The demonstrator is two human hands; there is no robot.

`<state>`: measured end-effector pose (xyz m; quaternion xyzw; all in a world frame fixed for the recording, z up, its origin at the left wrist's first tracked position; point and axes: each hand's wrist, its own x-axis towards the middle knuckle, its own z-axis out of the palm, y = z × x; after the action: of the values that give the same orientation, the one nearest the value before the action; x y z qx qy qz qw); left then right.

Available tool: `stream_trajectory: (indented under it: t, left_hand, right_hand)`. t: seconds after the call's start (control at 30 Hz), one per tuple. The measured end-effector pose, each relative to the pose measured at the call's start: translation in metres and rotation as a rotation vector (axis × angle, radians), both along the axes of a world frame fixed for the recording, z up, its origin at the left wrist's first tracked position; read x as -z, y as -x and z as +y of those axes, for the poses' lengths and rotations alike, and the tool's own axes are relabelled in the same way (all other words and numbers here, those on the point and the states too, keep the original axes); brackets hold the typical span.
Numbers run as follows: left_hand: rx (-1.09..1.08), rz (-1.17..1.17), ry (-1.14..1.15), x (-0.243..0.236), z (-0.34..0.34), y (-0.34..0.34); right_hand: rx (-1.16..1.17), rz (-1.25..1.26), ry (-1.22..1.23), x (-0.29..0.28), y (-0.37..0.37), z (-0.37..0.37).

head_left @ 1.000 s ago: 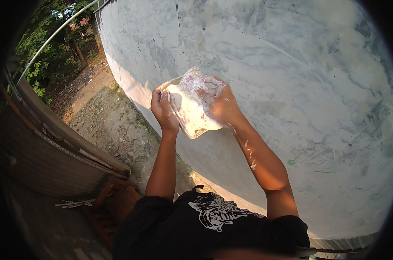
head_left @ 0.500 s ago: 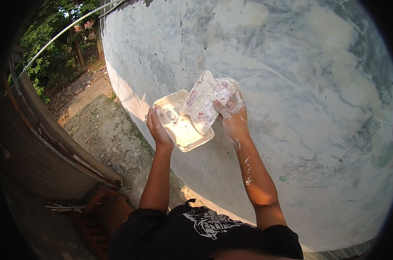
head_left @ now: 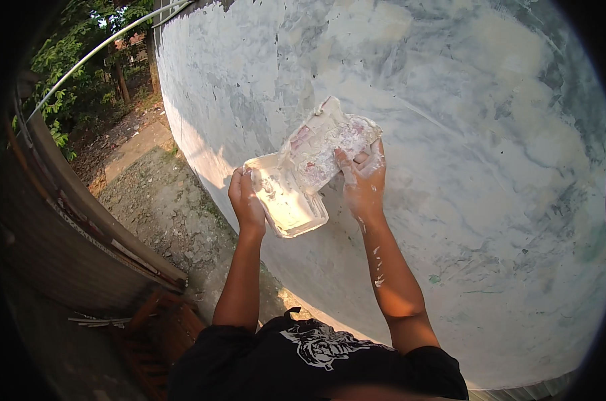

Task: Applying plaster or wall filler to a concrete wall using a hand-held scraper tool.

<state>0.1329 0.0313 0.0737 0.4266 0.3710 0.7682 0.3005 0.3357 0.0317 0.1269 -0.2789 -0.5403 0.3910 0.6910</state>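
My left hand (head_left: 246, 200) grips the side of a shallow white rectangular container (head_left: 293, 220) with creamy paste smeared inside it. My right hand (head_left: 361, 175) holds an irregular flat piece (head_left: 320, 147), coated in white paste with pink patches showing through, by its right end, thumb on top. The piece's lower-left part overlaps the upper right of the container; whether they touch is hard to tell. White smears mark my right fingers and forearm.
A grey, patchily plastered curved-looking wall (head_left: 477, 174) fills the right. At left are a low wall (head_left: 139, 247) with pipes, a wooden frame (head_left: 152, 334), gravelly ground (head_left: 169, 200), trees (head_left: 89, 87) and a white pipe (head_left: 106, 40) overhead.
The flat piece has moved up and right from over the container, exposing its paste. My left hand and container have shifted down and slightly left; my right hand has moved right.
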Motion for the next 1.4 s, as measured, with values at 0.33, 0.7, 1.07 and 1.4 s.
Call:
stream_trajectory:
  t: [0.33,0.7,1.07,1.4]
  left_hand:
    - [0.069,-0.082,0.028,-0.016,0.0,0.009]
    - [0.464,0.001,0.21,-0.127,0.033,0.005]
    - [0.726,0.136,0.114,-0.233,0.031,-0.062]
    - [0.84,0.376,-0.061,-0.257,0.032,-0.118]
  right_hand:
    - [-0.624,0.662,0.24,0.0,-0.022,0.009]
    - [-0.151,0.355,-0.11,-0.115,-0.052,-0.01]
    - [0.08,-0.059,-0.271,-0.209,-0.106,-0.041]
    - [0.331,-0.385,-0.096,-0.258,-0.163,-0.067]
